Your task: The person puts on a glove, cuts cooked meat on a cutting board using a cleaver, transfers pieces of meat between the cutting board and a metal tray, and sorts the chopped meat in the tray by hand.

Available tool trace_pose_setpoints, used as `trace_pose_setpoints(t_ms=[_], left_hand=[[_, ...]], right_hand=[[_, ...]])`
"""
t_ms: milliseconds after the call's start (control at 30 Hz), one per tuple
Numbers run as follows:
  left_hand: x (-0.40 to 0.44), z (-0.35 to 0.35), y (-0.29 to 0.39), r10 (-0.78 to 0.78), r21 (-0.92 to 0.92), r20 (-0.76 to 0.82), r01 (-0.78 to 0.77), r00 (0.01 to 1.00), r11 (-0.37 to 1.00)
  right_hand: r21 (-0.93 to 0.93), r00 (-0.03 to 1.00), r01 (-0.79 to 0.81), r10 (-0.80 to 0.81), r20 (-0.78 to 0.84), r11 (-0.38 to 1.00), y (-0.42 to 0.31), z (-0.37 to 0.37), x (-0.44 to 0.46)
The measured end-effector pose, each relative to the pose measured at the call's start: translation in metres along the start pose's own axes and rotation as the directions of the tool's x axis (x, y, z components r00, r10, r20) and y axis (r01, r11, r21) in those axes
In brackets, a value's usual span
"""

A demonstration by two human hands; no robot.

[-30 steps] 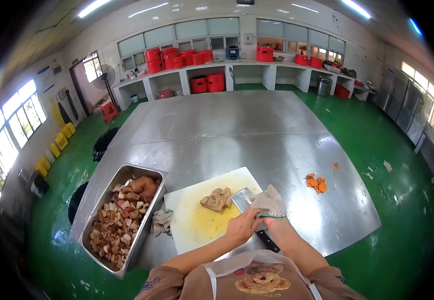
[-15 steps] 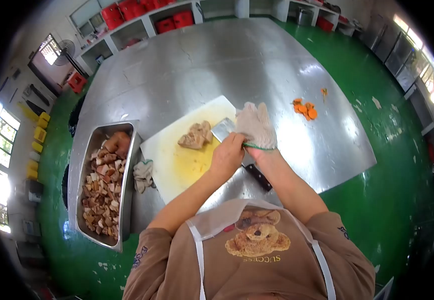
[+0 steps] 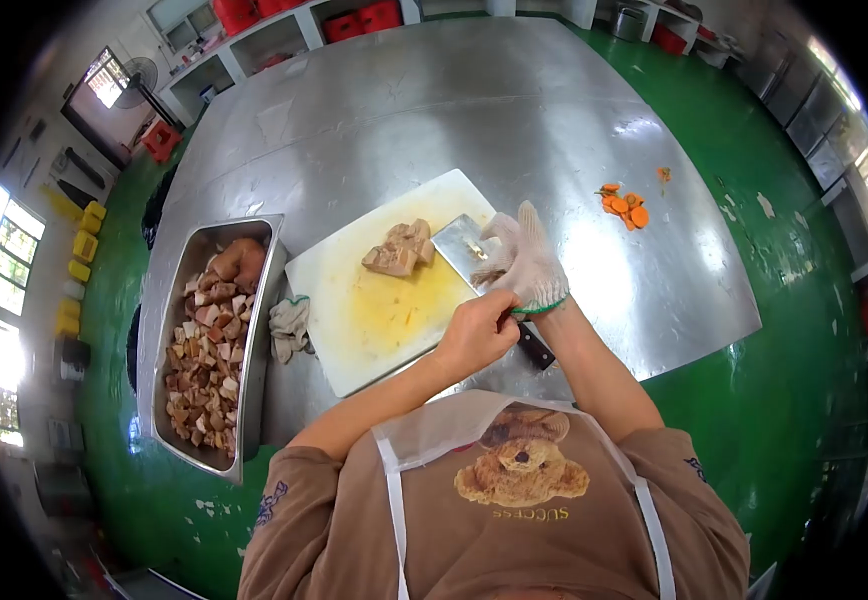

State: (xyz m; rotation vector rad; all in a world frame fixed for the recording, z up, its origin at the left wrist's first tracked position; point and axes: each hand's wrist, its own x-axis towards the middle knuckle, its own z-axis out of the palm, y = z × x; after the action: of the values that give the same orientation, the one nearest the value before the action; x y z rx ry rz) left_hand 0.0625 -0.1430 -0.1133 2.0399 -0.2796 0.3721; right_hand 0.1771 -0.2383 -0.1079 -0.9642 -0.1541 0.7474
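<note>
A white knit glove with a green cuff (image 3: 542, 294) covers my right hand (image 3: 529, 258), whose gloved fingers are apart and hold nothing. My bare left hand (image 3: 481, 328) pinches the cuff at the right wrist. Beneath both hands a cleaver lies with its blade (image 3: 457, 243) over the right edge of the white cutting board (image 3: 339, 350) and its black handle (image 3: 535, 348) on the steel table. A piece of cooked meat (image 3: 399, 250) sits on the board, left of the blade. Yellowish liquid spreads over the board's middle.
Left of the board stands a steel tray (image 3: 251, 370) of chopped meat, with a crumpled glove (image 3: 289, 328) between them. Orange slices (image 3: 626, 208) lie on the steel table (image 3: 404, 130) at right. A red stool (image 3: 160, 140) and a fan (image 3: 138, 80) stand beyond the table's left side.
The view has tilted downward since the first frame. My right hand's gloved fingers have spread, and my left hand has shifted along the cuff at the wrist.
</note>
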Motion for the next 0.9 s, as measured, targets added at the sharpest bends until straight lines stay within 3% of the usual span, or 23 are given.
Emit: trace_pose_setpoints(t_ms=[33, 133, 200, 267, 333, 367, 433, 500, 533, 600, 633, 733, 767, 800, 833, 867, 900], left_hand=[[-0.001, 0.002, -0.004, -0.006, 0.025, 0.024, 0.006, 1.0, 1.0], [-0.005, 0.007, -0.01, -0.069, 0.037, 0.064, 0.067, 0.996, 0.997], [-0.004, 0.006, -0.01, -0.086, 0.008, 0.053, 0.085, 0.995, 0.996], [-0.005, 0.005, -0.004, -0.076, -0.044, 0.02, 0.077, 0.997, 0.996], [-0.001, -0.003, -0.003, -0.076, -0.079, 0.058, 0.08, 0.995, 0.994], [0.001, -0.011, 0.002, -0.113, -0.039, -0.002, 0.113, 0.994, 0.993], [0.01, -0.025, -0.014, -0.101, 0.015, -0.34, 0.112, 0.935, 0.994], [0.03, -0.035, -0.054, -0.069, -0.005, -0.567, 0.08, 0.821, 0.997], [0.031, -0.041, -0.041, -0.296, -0.236, -0.446, 0.208, 0.845, 0.949], [0.036, -0.055, -0.016, -0.618, -0.587, -0.072, 0.468, 0.783, 0.66], [0.033, -0.057, -0.035, -0.55, -0.415, 0.002, 0.501, 0.835, 0.759], [0.042, -0.067, -0.039, -0.412, -0.155, -0.263, 0.383, 0.872, 0.911], [0.043, -0.075, -0.036, -0.5, -0.342, -0.195, 0.419, 0.844, 0.841], [0.046, -0.072, -0.029, -0.461, -0.384, -0.348, 0.325, 0.816, 0.864], [0.049, -0.072, -0.027, -0.282, -0.169, -0.488, 0.228, 0.826, 0.959], [0.052, -0.072, -0.024, -0.07, 0.067, -0.576, 0.132, 0.815, 0.989], [0.054, -0.068, -0.015, -0.034, 0.099, -0.498, 0.096, 0.866, 0.99]], right_hand=[[-0.03, 1.0, -0.011, 0.011, 0.016, 0.999, 0.006, -0.003, 0.001], [0.255, 0.982, -0.167, 0.137, 0.129, 0.953, 0.011, -0.006, 0.004], [-0.001, 0.998, 0.048, -0.048, 0.05, 0.999, 0.016, -0.002, 0.014], [-0.096, 0.992, 0.095, -0.086, 0.09, 0.991, 0.013, 0.001, 0.016], [-0.022, 0.976, -0.022, 0.027, 0.214, 1.0, -0.019, 0.026, -0.004], [-0.045, 0.939, -0.086, 0.096, 0.331, 0.995, -0.023, 0.011, -0.002], [0.045, 0.963, -0.123, 0.108, 0.247, 0.991, -0.03, 0.021, -0.016], [0.097, 0.953, -0.215, 0.187, 0.239, 0.972, -0.029, 0.02, -0.02], [0.128, 0.953, -0.203, 0.167, 0.252, 0.971, -0.023, 0.021, -0.021], [0.185, 0.953, -0.177, 0.121, 0.279, 0.967, -0.013, 0.028, -0.023], [0.217, 0.953, -0.162, 0.095, 0.289, 0.963, -0.009, 0.031, -0.025], [0.293, 0.888, -0.288, 0.14, 0.438, 0.912, -0.017, 0.04, -0.039], [0.303, 0.87, -0.292, 0.121, 0.478, 0.907, -0.016, 0.037, -0.039], [0.312, 0.851, -0.295, 0.1, 0.515, 0.903, -0.017, 0.035, -0.036], [0.323, 0.832, -0.292, 0.073, 0.55, 0.9, -0.018, 0.032, -0.032], [0.193, 0.896, -0.241, 0.142, 0.421, 0.951, -0.018, 0.029, -0.028], [0.054, 0.945, -0.205, 0.183, 0.27, 0.977, -0.016, 0.025, -0.022]])
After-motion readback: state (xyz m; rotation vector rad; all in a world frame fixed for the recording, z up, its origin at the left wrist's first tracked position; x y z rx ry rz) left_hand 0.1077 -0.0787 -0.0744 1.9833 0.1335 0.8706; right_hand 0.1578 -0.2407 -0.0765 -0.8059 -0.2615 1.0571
